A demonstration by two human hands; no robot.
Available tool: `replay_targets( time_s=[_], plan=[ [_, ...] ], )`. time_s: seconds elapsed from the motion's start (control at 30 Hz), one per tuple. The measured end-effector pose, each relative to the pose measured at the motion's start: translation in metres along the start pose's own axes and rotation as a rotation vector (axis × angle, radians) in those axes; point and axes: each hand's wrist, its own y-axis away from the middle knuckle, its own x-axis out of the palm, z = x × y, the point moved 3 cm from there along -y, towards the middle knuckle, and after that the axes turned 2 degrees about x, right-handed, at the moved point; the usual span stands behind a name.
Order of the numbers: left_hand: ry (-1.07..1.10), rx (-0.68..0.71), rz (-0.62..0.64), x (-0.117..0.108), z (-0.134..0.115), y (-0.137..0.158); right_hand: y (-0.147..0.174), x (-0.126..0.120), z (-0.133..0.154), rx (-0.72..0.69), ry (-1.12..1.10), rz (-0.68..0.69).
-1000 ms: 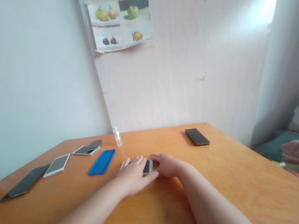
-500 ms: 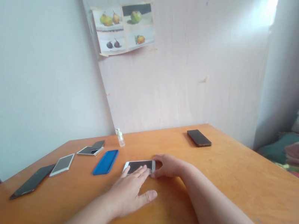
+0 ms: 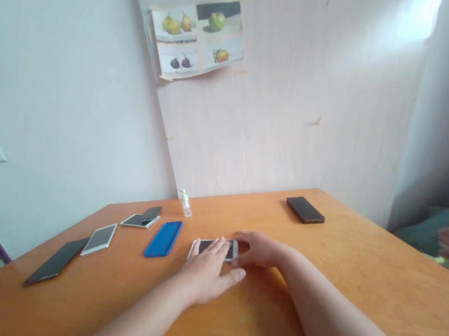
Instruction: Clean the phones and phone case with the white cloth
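A white-framed smartphone [image 3: 204, 244] lies screen up on the table in front of me. Stretched over its dark screen, the fingers of my left hand [image 3: 208, 276] are flat, and the thumb points away to the right. My right hand [image 3: 259, 250] holds the phone's right end, thumb at the near corner and fingers at the far one. Much of the screen is hidden under my left fingers. Just left of the phone is an open blue phone case [image 3: 163, 239].
On the wooden table [image 3: 266, 333] stand a small pump bottle [image 3: 186, 206] and, at the far right, a black phone [image 3: 305, 210]. Along the left lie a long black phone [image 3: 57, 262], a white phone [image 3: 99, 239] and another white phone [image 3: 132, 220] with a small dark piece [image 3: 152, 214] on it.
The view has shifted slightly, so everything on the table appears a little further right. My left fingers now cover more of the screen; my right hand keeps its hold.
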Motion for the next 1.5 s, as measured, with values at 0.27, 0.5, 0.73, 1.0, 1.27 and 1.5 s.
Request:
replay_targets(
  time_s=[0.27,0.5,0.73,1.0,1.27,1.5],
  plan=[
    [-0.046,-0.051,0.011,-0.009,0.023,0.011,0.000,-0.001,-0.001,0.033,-0.025,0.016],
    [-0.020,0.015,-0.010,-0.001,-0.008,-0.012,-0.001,0.002,-0.001,-0.042,-0.023,0.011],
    [-0.039,0.071,0.013,-0.007,-0.003,0.003,-0.001,0.001,-0.001,0.003,-0.004,0.004],
    [-0.006,0.057,-0.020,-0.004,-0.015,-0.015,-0.002,0.003,0.000,-0.024,-0.028,0.012],
    [-0.063,0.008,0.000,-0.004,0.010,0.000,-0.002,0.001,-0.003,0.002,0.002,-0.005],
    [-0.063,0.108,-0.026,-0.002,-0.009,-0.001,-0.002,0.002,-0.004,0.009,-0.024,0.002]
  ],
)
